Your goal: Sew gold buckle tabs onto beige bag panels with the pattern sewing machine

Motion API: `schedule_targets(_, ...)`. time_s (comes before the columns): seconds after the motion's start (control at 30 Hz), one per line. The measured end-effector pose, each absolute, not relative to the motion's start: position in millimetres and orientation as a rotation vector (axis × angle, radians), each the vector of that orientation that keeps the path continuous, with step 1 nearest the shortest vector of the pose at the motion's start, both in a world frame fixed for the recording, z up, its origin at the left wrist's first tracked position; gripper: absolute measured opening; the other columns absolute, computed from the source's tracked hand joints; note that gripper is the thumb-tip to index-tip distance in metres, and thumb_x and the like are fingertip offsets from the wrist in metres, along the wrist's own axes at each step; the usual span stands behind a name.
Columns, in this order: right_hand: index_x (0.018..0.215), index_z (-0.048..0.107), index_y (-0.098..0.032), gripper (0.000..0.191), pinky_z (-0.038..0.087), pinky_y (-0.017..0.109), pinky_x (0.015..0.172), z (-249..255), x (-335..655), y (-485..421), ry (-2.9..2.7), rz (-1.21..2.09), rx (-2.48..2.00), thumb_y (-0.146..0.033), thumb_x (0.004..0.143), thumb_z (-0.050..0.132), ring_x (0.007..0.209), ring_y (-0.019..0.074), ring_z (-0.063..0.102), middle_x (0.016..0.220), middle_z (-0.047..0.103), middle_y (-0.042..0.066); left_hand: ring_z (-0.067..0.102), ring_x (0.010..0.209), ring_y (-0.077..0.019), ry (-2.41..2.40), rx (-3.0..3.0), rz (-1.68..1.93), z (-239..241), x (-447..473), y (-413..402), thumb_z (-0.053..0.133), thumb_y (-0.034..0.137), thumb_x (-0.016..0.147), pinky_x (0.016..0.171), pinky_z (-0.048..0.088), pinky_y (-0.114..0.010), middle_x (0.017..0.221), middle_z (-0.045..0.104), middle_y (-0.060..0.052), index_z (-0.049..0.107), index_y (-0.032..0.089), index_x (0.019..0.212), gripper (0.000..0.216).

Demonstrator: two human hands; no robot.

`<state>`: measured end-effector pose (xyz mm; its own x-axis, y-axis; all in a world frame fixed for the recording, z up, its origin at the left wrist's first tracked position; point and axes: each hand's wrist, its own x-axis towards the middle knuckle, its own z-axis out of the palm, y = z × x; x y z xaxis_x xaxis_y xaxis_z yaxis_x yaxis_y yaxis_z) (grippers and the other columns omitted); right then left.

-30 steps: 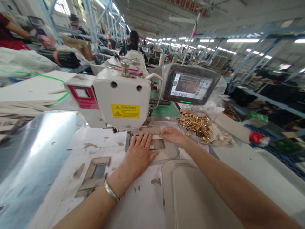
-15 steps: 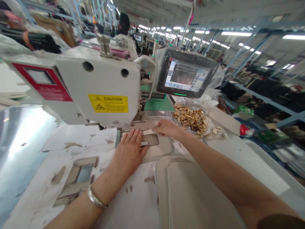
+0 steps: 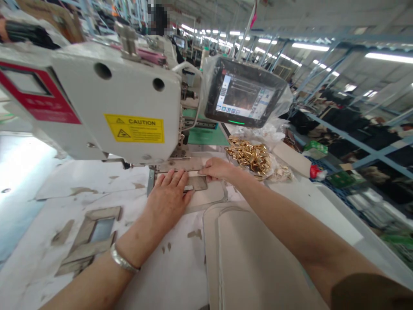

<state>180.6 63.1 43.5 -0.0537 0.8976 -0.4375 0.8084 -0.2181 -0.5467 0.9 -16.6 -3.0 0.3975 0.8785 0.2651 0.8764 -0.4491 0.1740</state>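
Beneath the head of a white sewing machine [image 3: 142, 92], my left hand [image 3: 168, 193] lies flat, fingers stretched out over a clamp plate [image 3: 200, 184] and part of a narrow beige strip [image 3: 194, 173]. My right hand [image 3: 217, 168] pinches the strip's right end between thumb and fingers. The strip runs along the far side of the plate, its left part hidden under my left fingers. Under the plate is a beige panel with rounded corners [image 3: 214, 194]. A silver bangle [image 3: 122, 259] circles my left wrist.
Right of the machine are a control screen [image 3: 243, 95] and a pile of gold metal fittings [image 3: 250, 156] in plastic. Stacked beige panels [image 3: 254, 254] lie in front of me. A taped frame [image 3: 80, 241] lies at left. A red-capped bottle [image 3: 295, 160] is at right.
The strip, tilted before, now lies straighter along the plate, its right end lowered by my right hand. My left hand stays pressed in place. The whole view has shifted slightly.
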Motion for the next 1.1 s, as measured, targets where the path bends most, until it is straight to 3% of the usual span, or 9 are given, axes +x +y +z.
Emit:
schedule_targets(0.1, 0.054, 0.051, -0.017, 0.035, 0.029, 0.022, 0.041, 46, 181, 63, -1.958, 1.076, -2.118, -0.033, 0.079, 0.069, 0.039, 0.0079, 0.039, 0.043, 0.050, -0.002, 0.039, 0.136, -0.0376, 1.653, 2.624, 0.490, -2, 1, -17, 0.045, 0.036, 0.093, 0.112, 0.031, -0.055, 0.146, 0.047, -0.017, 0.049, 0.007, 0.137, 0.054)
schedule_targets(0.27, 0.056, 0.054, -0.016, 0.028, 0.038, 0.021, 0.055, 62, 177, 58, -2.179, 0.585, -1.998, -0.023, 0.076, 0.071, 0.063, 0.0139, 0.058, 0.053, 0.055, 0.000, 0.039, 0.136, -0.0376, 1.656, 2.646, 0.492, -3, 2, -18, 0.043, 0.039, 0.094, 0.112, 0.030, -0.054, 0.147, 0.046, -0.016, 0.047, 0.007, 0.139, 0.055)
schedule_targets(0.33, 0.057, 0.053, -0.016, 0.028, 0.043, 0.022, 0.058, 67, 177, 56, -2.081, 0.711, -1.940, -0.019, 0.076, 0.073, 0.064, 0.0143, 0.060, 0.053, 0.055, 0.000, 0.040, 0.136, -0.0373, 1.653, 2.658, 0.491, -3, 1, -18, 0.043, 0.038, 0.094, 0.112, 0.030, -0.053, 0.147, 0.046, -0.016, 0.046, 0.007, 0.139, 0.055)
schedule_targets(0.47, 0.060, 0.049, -0.016, 0.030, 0.050, 0.020, 0.055, 65, 184, 56, -1.569, 1.406, -1.775, -0.012, 0.077, 0.073, 0.051, 0.0086, 0.055, 0.049, 0.056, -0.003, 0.040, 0.136, -0.0365, 1.657, 2.678, 0.458, -3, 0, -17, 0.042, 0.038, 0.094, 0.112, 0.031, -0.052, 0.147, 0.046, -0.015, 0.046, 0.008, 0.140, 0.055)
schedule_targets(0.57, 0.062, 0.049, -0.015, 0.030, 0.050, 0.018, 0.051, 57, 194, 59, -1.282, 1.663, -1.643, -0.009, 0.076, 0.075, 0.047, 0.0068, 0.054, 0.049, 0.057, -0.003, 0.039, 0.137, -0.0360, 1.668, 2.686, 0.433, -3, 0, -17, 0.040, 0.037, 0.095, 0.112, 0.031, -0.052, 0.148, 0.046, -0.014, 0.045, 0.008, 0.140, 0.054)
schedule_targets(0.83, 0.061, 0.049, -0.014, 0.032, 0.042, 0.015, 0.040, 43, 203, 64, -1.182, 1.692, -1.660, -0.009, 0.072, 0.079, 0.040, 0.0058, 0.049, 0.045, 0.054, -0.004, 0.039, 0.137, -0.0355, 1.676, 2.686, 0.390, 1, 0, -18, 0.041, 0.038, 0.095, 0.112, 0.031, -0.051, 0.148, 0.045, -0.014, 0.045, 0.008, 0.140, 0.054)
schedule_targets(1.1, 0.063, 0.050, -0.014, 0.031, 0.044, 0.014, 0.041, 49, 200, 67, -1.289, 1.618, -1.772, -0.010, 0.072, 0.080, 0.039, 0.0048, 0.049, 0.048, 0.057, -0.005, 0.039, 0.137, -0.0356, 1.669, 2.689, 0.384, 0, 1, -17, 0.041, 0.038, 0.095, 0.112, 0.030, -0.050, 0.148, 0.045, -0.014, 0.045, 0.009, 0.140, 0.054)
